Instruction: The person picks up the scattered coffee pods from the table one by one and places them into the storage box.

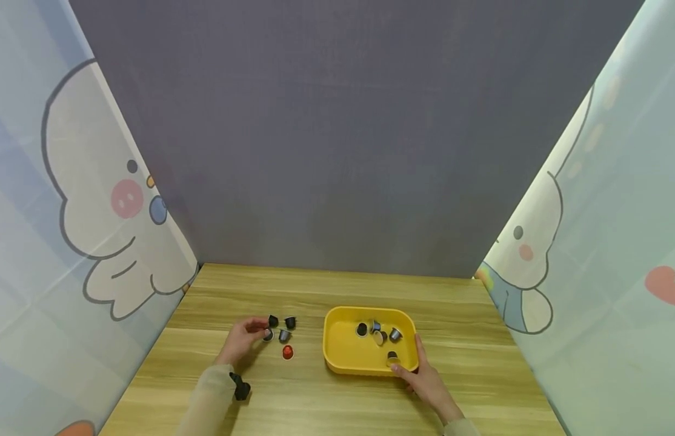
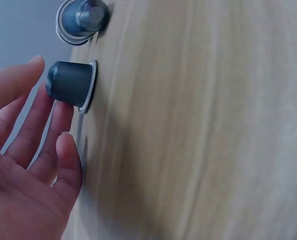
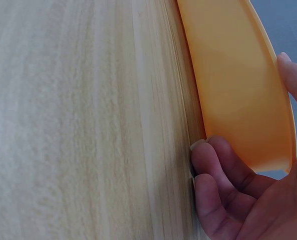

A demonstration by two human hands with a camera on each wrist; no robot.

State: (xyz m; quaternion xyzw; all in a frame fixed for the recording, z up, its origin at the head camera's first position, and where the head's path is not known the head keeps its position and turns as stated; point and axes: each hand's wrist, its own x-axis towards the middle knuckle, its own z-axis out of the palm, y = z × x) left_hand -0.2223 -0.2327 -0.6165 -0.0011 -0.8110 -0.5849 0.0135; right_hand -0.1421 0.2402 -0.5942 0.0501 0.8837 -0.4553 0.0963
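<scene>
My left hand (image 1: pixel 243 340) is at the left group of coffee capsules, with its fingertips around a dark coffee capsule (image 2: pixel 71 84). In the left wrist view its fingers lie loosely spread beside that capsule, and the thumb tip stands apart from it. A blue-grey capsule (image 2: pixel 83 19) sits just beyond. My right hand (image 1: pixel 425 378) grips the front right corner of a yellow tray (image 1: pixel 337 368). The thumb lies over the rim and the other fingers bend against the outer wall (image 3: pixel 238 85). Several capsules, one a blue capsule (image 1: pixel 375 326), lie inside the tray.
Near the left hand, a black capsule (image 1: pixel 291 322), a grey capsule (image 1: pixel 285 336) and a red capsule (image 1: pixel 288 352) rest on the wooden table (image 1: pixel 250 284). A grey panel (image 1: pixel 326 151) rises behind the table, with printed curtains (image 1: pixel 32 242) on both sides.
</scene>
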